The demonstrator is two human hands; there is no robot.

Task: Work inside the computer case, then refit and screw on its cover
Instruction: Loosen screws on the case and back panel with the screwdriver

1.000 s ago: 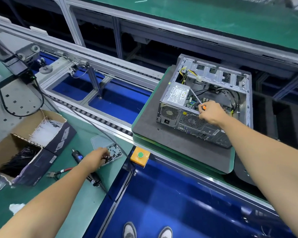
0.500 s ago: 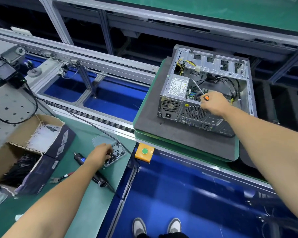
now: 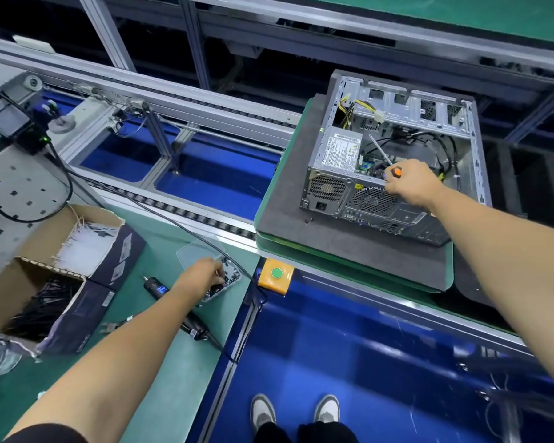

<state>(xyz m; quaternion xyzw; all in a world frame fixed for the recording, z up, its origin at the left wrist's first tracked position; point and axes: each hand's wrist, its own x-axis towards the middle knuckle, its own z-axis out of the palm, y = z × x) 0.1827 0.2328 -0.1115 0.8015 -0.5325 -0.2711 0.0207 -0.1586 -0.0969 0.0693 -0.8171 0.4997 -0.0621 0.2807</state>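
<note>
Green bench: left hand [image 3: 202,276] pinches in the screw tray [image 3: 227,279]; right hand [image 3: 410,183] grips a screwdriver [image 3: 385,158] over the open case [image 3: 397,161].

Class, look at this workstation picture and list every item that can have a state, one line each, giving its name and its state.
computer case: open, cover off, lying on its side on the grey pad
right hand: grips an orange-handled screwdriver over the case
left hand: fingers in the tray of screws
electric screwdriver: lying unused on the bench
cardboard box: open, holding cable ties
</note>
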